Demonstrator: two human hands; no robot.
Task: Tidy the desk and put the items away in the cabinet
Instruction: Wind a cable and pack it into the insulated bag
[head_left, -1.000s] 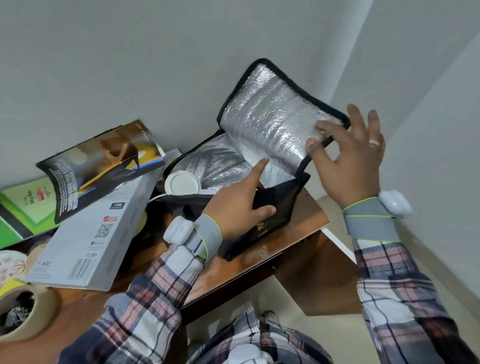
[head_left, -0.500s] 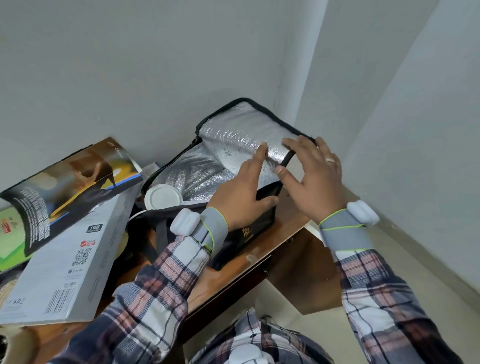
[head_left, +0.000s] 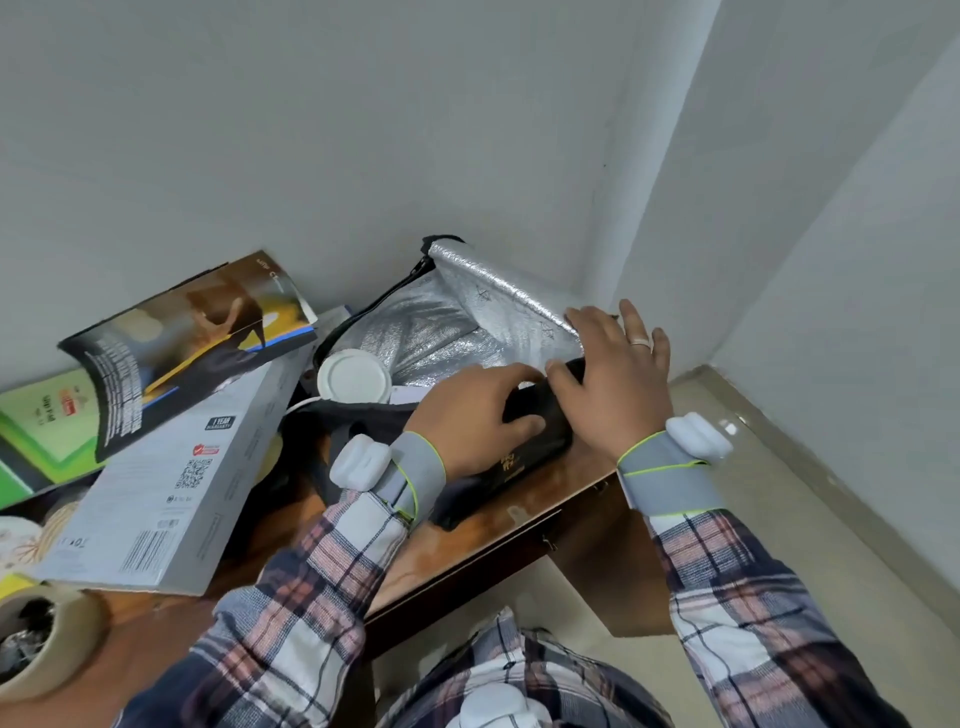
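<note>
**Shiny flap goes down**

Lower now than half a second ago, the silver foil flap is bent over the mouth of the black soft bag, and both hands have come closer together.

Left hand curls over the bag's front edge and grips it. Right hand lies with fingers spread flat and presses the flap down. The bag sits at 1 o'clock on the brown wooden desk, in the corner by the wall.

I think the job has only begun. The bag is not shut yet, and nothing has been put away. I cannot see a cabinet.

Foil inside the bag looks crinkly and bright. At 11 o'clock of the left hand sits a smooth round white lid. A long grey cardboard box leans at 8 o'clock, a bendy glossy magazine lies at 10 o'clock, and a fat tape roll waits at 7 o'clock.
</note>
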